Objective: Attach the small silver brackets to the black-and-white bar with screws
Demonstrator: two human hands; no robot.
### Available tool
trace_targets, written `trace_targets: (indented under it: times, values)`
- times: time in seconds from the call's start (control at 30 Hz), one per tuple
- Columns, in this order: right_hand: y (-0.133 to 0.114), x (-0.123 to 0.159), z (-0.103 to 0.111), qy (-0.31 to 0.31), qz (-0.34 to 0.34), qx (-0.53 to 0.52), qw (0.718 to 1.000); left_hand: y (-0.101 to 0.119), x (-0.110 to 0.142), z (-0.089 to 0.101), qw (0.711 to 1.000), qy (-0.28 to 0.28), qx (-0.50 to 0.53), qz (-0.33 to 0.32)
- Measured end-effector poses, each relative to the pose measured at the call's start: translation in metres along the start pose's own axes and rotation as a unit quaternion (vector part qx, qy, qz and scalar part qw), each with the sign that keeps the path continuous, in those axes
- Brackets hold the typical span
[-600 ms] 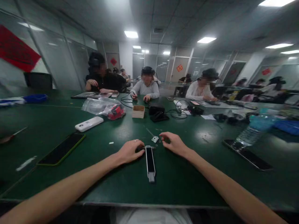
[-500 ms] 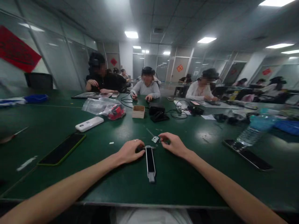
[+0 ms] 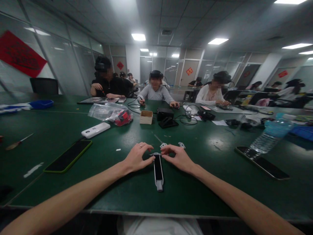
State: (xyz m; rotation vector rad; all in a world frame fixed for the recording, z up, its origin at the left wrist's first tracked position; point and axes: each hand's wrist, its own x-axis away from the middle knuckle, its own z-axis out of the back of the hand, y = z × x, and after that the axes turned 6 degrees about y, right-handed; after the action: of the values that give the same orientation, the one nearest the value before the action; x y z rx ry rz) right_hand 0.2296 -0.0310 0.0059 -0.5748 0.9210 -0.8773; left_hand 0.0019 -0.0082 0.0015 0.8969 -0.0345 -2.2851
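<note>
A narrow device (image 3: 158, 169) with a black face, a white frame and a pale plug-like end lies on the green table, its plug end towards me. At its far end a thin metal piece crosses between my hands. My left hand (image 3: 138, 157) is open beside that end, thumb and fingers apart, the thumb at the device's edge. My right hand (image 3: 178, 158) is closed in a pinch over the same end; whatever its fingertips hold is too small to make out. Just beyond the hands lie a small white plate with holes (image 3: 163, 145) and a similar white piece (image 3: 181, 145).
To the left are a green-edged phone (image 3: 68, 156), a white handset (image 3: 96, 130) and a screwdriver (image 3: 19, 142). Ahead stand a small box (image 3: 146, 117) and a black stand (image 3: 168, 122). A bottle (image 3: 271, 135) lies over a phone (image 3: 271, 167) at right. Co-workers sit opposite.
My right hand has moved left and down to the device's far end. My left hand's fingers have spread. A second white piece now shows behind my right hand.
</note>
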Motion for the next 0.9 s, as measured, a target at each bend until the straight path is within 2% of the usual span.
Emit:
trace_targets:
  times: [0.13, 0.27, 0.37, 0.63, 0.9]
  values:
    - [-0.003, 0.003, -0.011, 0.016, -0.022, -0.056, 0.998, 0.005, 0.003, -0.002, 0.997, 0.026, 0.001, -0.073]
    - [-0.007, 0.006, -0.020, 0.004, -0.016, -0.083, 0.996, 0.009, 0.006, -0.005, 0.987, 0.062, -0.001, -0.148]
    - [-0.010, 0.007, -0.022, 0.003, -0.026, -0.096, 0.995, 0.010, 0.006, -0.005, 0.981, 0.071, -0.008, -0.182]
    - [-0.008, 0.006, -0.022, -0.015, -0.068, -0.151, 0.986, 0.009, 0.004, -0.004, 0.979, 0.072, 0.002, -0.193]
    - [-0.008, 0.005, -0.022, -0.026, -0.097, -0.182, 0.978, 0.008, 0.006, -0.006, 0.984, 0.066, 0.011, -0.162]
